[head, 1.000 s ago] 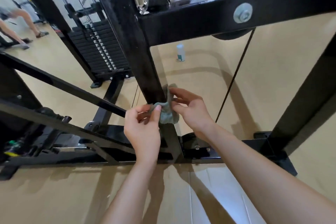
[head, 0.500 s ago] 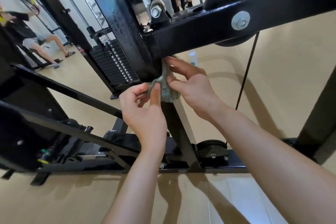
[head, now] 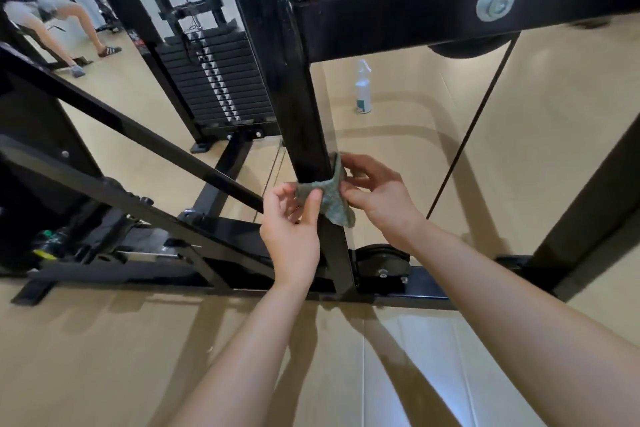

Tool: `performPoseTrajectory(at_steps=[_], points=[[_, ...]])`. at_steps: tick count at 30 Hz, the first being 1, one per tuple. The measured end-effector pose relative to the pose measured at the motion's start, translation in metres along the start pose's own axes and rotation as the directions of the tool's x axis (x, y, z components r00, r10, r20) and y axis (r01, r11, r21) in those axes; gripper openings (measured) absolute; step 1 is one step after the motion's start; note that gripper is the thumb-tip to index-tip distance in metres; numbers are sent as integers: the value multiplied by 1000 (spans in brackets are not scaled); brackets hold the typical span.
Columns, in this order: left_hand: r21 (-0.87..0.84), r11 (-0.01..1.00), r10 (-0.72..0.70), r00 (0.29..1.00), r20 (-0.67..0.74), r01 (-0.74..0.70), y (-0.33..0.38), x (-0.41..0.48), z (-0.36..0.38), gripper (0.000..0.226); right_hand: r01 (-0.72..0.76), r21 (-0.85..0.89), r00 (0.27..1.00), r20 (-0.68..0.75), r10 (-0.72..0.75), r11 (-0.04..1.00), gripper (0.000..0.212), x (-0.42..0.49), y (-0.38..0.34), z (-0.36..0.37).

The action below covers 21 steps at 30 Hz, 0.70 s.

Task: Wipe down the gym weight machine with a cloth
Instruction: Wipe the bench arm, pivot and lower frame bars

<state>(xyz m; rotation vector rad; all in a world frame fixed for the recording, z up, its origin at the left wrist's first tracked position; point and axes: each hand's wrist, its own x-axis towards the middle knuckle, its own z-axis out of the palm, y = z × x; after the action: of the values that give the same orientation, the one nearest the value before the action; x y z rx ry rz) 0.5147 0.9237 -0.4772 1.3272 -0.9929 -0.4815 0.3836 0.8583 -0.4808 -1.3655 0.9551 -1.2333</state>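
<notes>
1. A grey-green cloth (head: 329, 199) lies wrapped against the near face and right side of the weight machine's black upright post (head: 291, 80). It sits low on the post, close to the middle of the view.
2. The left hand (head: 291, 236), at 8 o'clock from the cloth, pinches the cloth's left end between thumb and curled fingers.
3. The right hand (head: 377, 198), at 3 o'clock from the cloth, pinches the right end with thumb and fingertips.
4. A loose corner of the cloth hangs toward 5 o'clock over the front of the post.
5. A black crossbeam (head: 398, 10) meets the post at 12 o'clock and runs off toward 2 o'clock, with a silver bolt (head: 495, 1) set in it.
6. The weight stack (head: 221, 80) stands behind the post, at 10 o'clock from the hands.
7. A white spray bottle (head: 363, 90) stands upright on the tan floor (head: 346, 374) at 1 o'clock from the cloth, well apart from it.
8. A thin cable (head: 474, 121) slants down at 2 o'clock.
9. A pulley (head: 382, 260) sits on the base rail (head: 429, 288) at 5 o'clock, just beside the post's foot.
10. A seated person (head: 31, 7) shows at the far 10 o'clock edge.
</notes>
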Motion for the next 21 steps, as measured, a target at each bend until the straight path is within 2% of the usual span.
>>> performPoseTrajectory(at_steps=[4,6,9,14,16,21], points=[[93,991,-105,992,74,98,-30,-6,-8,22,-170,52,985,30,168,984,38,-14,23,-3],[152,984,-104,990,92,90,-40,-7,-13,19,-247,57,969,36,245,967,38,-19,32,-2],[280,958,-86,994,74,62,-57,-7,-17,16,-307,-11,950,52,307,952,41,-22,42,0],[297,948,-158,978,137,112,-89,-10,-24,11,-394,-112,912,78,404,912,40,-29,58,3],[342,931,-190,967,170,123,-100,-10,-27,10,-436,-168,892,51,449,884,37,-32,63,4],[438,886,-265,941,210,152,-119,-8,-35,7,-561,-172,828,-114,549,810,26,-42,71,18]])
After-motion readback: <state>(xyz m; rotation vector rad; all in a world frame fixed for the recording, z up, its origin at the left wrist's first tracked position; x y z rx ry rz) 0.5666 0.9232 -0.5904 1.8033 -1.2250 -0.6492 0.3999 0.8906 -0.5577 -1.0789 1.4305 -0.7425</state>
